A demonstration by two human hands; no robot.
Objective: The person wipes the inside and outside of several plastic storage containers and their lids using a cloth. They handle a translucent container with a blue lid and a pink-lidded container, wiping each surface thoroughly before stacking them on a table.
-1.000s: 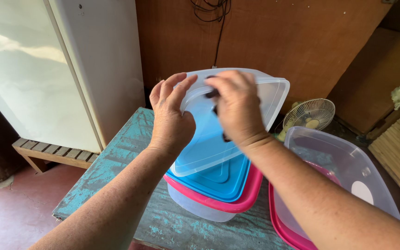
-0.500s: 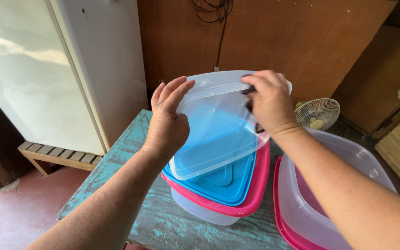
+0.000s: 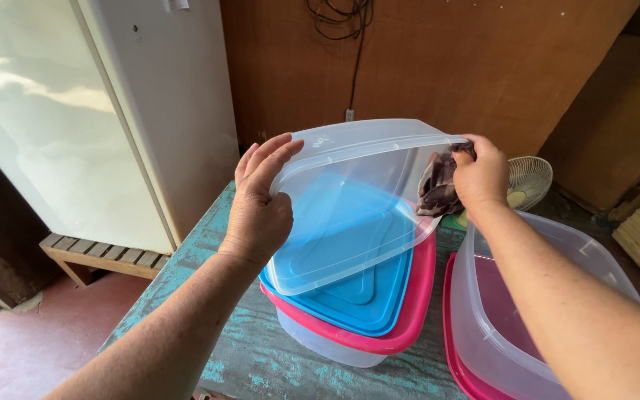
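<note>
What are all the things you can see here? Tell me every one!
clear lid: one, see-through, held tilted above the stack
cloth: one, dark, at the lid's right edge
blue lid: one, on the stack
pink lid: one, under the blue lid
clear tub: one, right, over another pink lid
table: one, worn turquoise
fridge: one, white, left
fan: one, pale, behind
left hand: grips the lid's left edge
right hand: grips the cloth

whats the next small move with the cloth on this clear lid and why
Probably draw the cloth back along the clear lid toward the left hand. The right hand has the cloth at the lid's right edge, so the rest of the face lies leftward. The left hand props the lid tilted above the blue lid, which steadies it for a pass.
</note>
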